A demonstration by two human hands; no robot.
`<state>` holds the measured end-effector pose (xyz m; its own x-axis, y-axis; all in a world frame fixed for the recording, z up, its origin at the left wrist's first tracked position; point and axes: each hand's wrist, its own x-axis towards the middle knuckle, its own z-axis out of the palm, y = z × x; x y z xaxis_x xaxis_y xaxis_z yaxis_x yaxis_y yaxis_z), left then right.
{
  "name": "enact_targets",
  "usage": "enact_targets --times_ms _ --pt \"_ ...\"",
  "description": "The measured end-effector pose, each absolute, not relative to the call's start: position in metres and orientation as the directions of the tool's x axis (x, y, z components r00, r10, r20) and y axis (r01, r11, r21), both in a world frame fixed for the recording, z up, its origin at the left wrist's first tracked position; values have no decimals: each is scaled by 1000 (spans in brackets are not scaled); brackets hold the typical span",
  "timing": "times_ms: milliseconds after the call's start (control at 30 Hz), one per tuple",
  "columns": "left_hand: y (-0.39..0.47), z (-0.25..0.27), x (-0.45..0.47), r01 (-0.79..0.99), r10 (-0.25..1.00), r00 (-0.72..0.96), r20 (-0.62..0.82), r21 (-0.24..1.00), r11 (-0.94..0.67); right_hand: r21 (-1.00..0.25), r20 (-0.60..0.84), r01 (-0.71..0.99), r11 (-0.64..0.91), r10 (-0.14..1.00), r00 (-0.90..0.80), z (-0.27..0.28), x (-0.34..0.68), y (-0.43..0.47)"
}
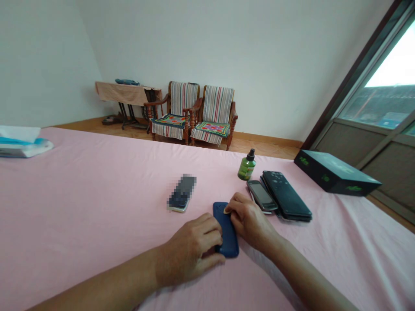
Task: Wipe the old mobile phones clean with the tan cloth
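A blue phone, or a phone case (228,235), lies flat on the pink sheet (97,207) with its upper end pointing away from me. My left hand (194,246) grips its left edge, fingers curled over the side and thumb by the lower end. At the upper right of the blue back, my right hand (248,218) pinches a small pale-yellow piece (226,211) against the surface. Most of that piece is hidden by the fingers, so its kind is unclear. Left of the blue phone lies a dark phone (183,190), blurred by pixelation, over something pale.
Beyond my right hand are an older grey phone (262,196) and a stack of black phones or tablets (287,196). A green spray bottle (247,166) stands behind them. A black box (335,170) sits far right, a tissue pack (24,142) far left.
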<state>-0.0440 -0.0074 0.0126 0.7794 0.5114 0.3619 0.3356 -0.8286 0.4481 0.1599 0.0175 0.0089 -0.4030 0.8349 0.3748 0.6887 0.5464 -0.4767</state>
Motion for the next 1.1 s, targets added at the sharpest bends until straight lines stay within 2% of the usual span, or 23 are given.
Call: enact_targets --times_ms 333,567,767,933,1100 --pt "-7 12 -44 326 504 783 364 449 -832 -474 325 744 470 879 -348 11 159 17" --pt "-9 14 -43 354 527 770 361 446 -822 -459 340 721 520 852 -398 12 151 13" --pt "-9 15 -43 362 529 774 348 443 -820 -459 318 752 472 878 -357 14 150 11" --pt "-8 13 -43 353 523 772 362 440 -826 -461 343 709 534 844 -412 10 146 11" --pt "-8 13 -43 349 518 776 359 441 -827 -446 374 759 473 870 -322 5 147 16"
